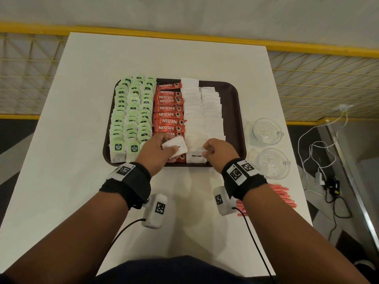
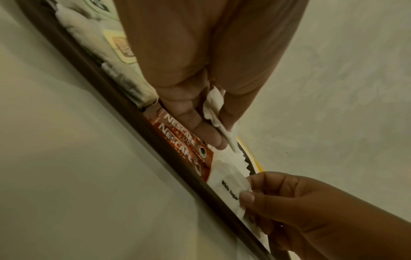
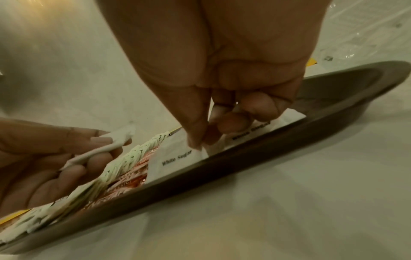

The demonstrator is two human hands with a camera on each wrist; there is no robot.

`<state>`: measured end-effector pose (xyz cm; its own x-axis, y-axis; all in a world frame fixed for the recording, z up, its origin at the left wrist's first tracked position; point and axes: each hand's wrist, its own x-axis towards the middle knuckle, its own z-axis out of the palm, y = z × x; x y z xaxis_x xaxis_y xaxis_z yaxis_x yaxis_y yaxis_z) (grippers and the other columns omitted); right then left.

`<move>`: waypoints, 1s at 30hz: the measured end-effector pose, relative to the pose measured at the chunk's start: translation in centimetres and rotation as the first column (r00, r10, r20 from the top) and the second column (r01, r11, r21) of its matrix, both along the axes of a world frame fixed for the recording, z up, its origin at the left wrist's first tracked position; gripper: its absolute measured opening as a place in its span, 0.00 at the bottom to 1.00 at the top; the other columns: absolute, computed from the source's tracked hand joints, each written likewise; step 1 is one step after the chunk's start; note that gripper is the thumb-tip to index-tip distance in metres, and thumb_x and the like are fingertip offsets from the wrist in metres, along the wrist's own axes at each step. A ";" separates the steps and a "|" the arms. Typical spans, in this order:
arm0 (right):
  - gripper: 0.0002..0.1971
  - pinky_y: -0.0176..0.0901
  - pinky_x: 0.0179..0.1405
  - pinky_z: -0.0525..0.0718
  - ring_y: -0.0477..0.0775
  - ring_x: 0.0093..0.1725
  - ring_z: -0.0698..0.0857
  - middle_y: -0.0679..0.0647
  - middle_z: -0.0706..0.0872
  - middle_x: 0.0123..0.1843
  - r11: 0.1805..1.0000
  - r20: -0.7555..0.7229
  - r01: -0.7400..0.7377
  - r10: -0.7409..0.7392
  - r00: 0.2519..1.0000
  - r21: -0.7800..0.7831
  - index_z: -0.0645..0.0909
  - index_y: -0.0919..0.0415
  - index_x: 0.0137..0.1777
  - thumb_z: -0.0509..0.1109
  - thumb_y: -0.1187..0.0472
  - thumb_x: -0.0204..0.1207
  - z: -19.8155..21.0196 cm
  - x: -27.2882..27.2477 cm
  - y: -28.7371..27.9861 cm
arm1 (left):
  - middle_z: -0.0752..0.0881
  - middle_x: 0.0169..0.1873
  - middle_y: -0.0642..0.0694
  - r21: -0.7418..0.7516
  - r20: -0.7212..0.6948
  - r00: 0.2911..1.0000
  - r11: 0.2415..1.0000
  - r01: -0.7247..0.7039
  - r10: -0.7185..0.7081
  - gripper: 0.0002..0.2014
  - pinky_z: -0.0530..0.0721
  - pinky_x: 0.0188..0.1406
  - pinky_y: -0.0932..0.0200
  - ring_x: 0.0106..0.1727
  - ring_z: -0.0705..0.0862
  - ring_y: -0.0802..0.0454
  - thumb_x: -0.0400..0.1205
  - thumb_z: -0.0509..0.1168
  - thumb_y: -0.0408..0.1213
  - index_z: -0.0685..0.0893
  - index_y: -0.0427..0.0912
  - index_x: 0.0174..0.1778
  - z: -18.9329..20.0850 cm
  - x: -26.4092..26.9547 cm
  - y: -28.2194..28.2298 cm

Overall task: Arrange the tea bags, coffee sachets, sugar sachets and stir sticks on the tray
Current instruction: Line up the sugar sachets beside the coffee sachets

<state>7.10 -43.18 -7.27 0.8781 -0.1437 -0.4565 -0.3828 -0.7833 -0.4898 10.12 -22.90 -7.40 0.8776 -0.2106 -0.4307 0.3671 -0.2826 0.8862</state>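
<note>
- Your right hand (image 1: 217, 150) pinches the corner of a white sugar sachet (image 1: 196, 155) between thumb and fingers (image 3: 195, 140), at the near edge of the tray, lower centre of the head view; the other fingers curl into the palm.
- Your left hand (image 1: 158, 150) holds a small spare stack of sugar sachets (image 1: 174, 147), thumb on top and fingers underneath, hovering over the near end of the coffee row.
- The step in hand looks like closing the sugar columns (image 1: 202, 113): the pinched sachet lies at the front of the left white column, touching the coffee sachets (image 1: 168, 111) beside it.
- Next, you likely need to press that sachet flat and square, then feed from the left-hand stack one at a time, keeping the overlap even.
- The tea bags (image 1: 131, 113) fill the left part of the brown tray (image 1: 231, 111), coffee the middle, sugar right of centre; a bare strip remains along the tray's right side.
- The red stir sticks (image 1: 283, 193) lie on the counter (image 1: 82, 140) at lower right, not yet on the tray, partly hidden by your right wrist.
- Two glass cups (image 1: 266, 144) stand just right of the tray, between it and the counter edge; mind them when reaching for the sticks.
</note>
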 end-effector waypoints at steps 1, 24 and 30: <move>0.09 0.43 0.50 0.82 0.50 0.44 0.84 0.50 0.84 0.43 1.000 0.017 0.026 -0.026 1.000 -0.001 0.80 0.56 0.58 0.69 0.57 0.80 0.1 -0.1 0.0 | 0.85 0.56 0.43 -0.004 0.011 1.000 1.000 -0.002 0.003 0.14 0.91 0.42 0.56 0.51 0.88 0.49 0.80 0.71 0.29 0.80 0.39 0.60 0.0 0.0 0.0; 0.07 0.40 0.52 0.76 0.57 0.55 0.84 0.57 0.86 0.53 0.931 0.068 0.365 -0.365 0.929 0.009 0.82 0.62 0.56 0.65 0.64 0.82 -0.4 -3.8 -3.5 | 0.86 0.48 0.52 0.111 0.152 0.968 0.977 0.182 -0.198 0.13 0.88 0.53 0.47 0.50 0.86 0.49 0.81 0.70 0.41 0.79 0.48 0.60 -0.6 -1.4 -4.1; 0.05 0.38 0.45 0.75 0.52 0.47 0.82 0.54 0.86 0.48 0.927 0.123 0.374 -0.373 0.920 0.011 0.80 0.61 0.52 0.69 0.61 0.80 0.0 -4.3 -3.6 | 0.87 0.48 0.51 0.137 0.157 0.966 0.973 0.185 -0.205 0.11 0.88 0.51 0.49 0.51 0.86 0.49 0.81 0.70 0.41 0.79 0.49 0.58 0.0 -2.0 -4.2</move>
<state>2.80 -46.82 -7.24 0.8079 -0.4768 -0.3463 -0.5872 -0.6011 -0.5422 8.14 -27.11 -7.40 0.8869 -0.3406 -0.3119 0.1416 -0.4423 0.8856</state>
